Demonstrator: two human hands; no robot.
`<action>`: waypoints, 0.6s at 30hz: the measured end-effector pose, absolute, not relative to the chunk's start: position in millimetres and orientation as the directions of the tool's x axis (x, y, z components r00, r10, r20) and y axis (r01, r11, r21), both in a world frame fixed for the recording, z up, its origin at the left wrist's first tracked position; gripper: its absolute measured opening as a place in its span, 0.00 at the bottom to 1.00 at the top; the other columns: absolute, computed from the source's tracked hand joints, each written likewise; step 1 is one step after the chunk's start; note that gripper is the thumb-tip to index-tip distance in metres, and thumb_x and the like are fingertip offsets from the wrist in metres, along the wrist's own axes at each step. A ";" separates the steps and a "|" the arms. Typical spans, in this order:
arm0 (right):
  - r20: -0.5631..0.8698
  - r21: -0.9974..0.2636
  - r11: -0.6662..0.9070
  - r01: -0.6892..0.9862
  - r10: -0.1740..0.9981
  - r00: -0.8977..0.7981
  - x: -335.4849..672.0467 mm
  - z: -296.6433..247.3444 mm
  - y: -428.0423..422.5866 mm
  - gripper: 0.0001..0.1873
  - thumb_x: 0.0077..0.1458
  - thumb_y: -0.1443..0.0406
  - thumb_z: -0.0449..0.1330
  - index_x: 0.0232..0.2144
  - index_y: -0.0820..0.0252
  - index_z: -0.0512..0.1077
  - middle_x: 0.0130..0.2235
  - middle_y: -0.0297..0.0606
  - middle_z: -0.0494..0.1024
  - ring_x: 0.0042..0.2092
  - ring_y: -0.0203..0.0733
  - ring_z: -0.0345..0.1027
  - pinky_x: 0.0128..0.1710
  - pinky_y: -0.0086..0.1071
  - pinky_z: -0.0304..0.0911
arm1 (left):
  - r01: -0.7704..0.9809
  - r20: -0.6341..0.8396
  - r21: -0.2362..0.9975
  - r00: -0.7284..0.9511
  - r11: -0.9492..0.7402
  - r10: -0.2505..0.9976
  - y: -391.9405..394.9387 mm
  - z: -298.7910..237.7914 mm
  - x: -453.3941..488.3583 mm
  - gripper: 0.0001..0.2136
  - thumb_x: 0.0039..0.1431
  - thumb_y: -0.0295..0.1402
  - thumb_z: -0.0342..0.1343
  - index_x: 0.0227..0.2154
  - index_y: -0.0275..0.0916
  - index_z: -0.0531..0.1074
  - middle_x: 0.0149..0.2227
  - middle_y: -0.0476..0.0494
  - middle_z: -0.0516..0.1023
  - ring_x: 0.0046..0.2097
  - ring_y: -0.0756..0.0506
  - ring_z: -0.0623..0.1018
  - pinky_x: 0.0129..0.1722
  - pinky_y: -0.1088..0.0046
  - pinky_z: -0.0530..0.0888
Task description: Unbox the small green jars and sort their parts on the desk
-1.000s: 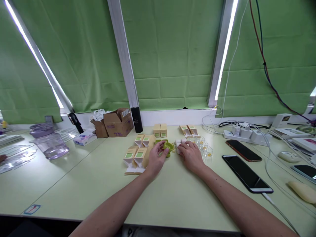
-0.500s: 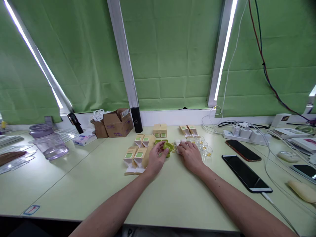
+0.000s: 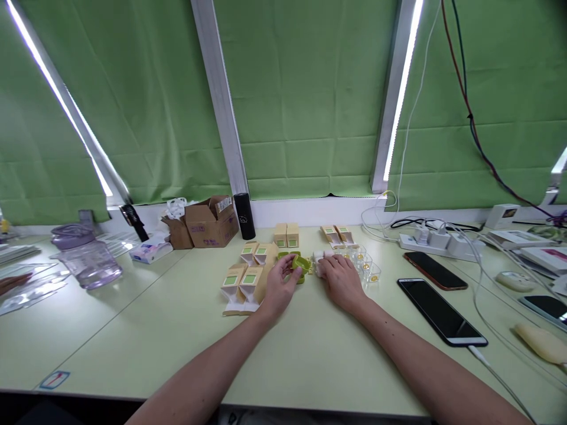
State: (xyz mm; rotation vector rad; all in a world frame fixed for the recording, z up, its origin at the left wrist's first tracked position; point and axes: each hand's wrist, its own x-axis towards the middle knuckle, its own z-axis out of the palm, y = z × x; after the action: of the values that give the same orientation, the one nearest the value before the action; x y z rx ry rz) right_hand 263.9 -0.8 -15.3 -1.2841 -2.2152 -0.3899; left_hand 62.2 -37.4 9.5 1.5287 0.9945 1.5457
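Note:
My left hand [image 3: 282, 283] is closed on a small green, hollow plastic piece [image 3: 302, 263], pinched between thumb and fingers. Further green pieces [image 3: 283, 255] lie just behind it. Over small white cylindrical pieces [image 3: 318, 256] my right hand [image 3: 342, 278] bends its fingers, its fingertips mostly hidden behind the knuckles. Clear plastic cups [image 3: 365, 263] with yellow centres stand close to the right of that hand. Beige cartons with green labels [image 3: 250, 276] sit left of my left hand.
Two beige boxes [image 3: 286, 235] and open cartons [image 3: 338, 236] stand farther back. Phones [image 3: 442, 311], cables and a power strip [image 3: 443, 243] occupy the right side. A water bottle [image 3: 86, 260], cardboard box [image 3: 210, 224] and black cylinder [image 3: 244, 216] stand left. Another person's hand [image 3: 13, 283] shows at the left edge.
My two hands keep nearly the same places and grips. At the left edge, the other person's hand has drawn back a little to the left.

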 end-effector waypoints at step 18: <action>0.836 -0.310 0.692 0.652 0.525 -0.160 265.6 -1.6 -14.0 0.15 0.52 0.76 0.57 0.41 0.55 0.69 0.40 0.40 0.78 0.45 0.53 0.69 0.44 0.45 0.65 | -0.115 0.410 0.908 0.053 -0.402 0.911 -43.5 15.6 64.5 0.23 0.56 0.40 0.69 0.50 0.39 0.69 0.48 0.37 0.79 0.52 0.41 0.78 0.54 0.61 0.74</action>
State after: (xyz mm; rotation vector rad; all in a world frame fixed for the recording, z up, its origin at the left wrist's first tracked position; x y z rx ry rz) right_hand 265.6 -14.0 -1.6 -0.9298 -1.8203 -0.1467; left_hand 64.5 -43.5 15.6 1.4626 0.8483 1.4935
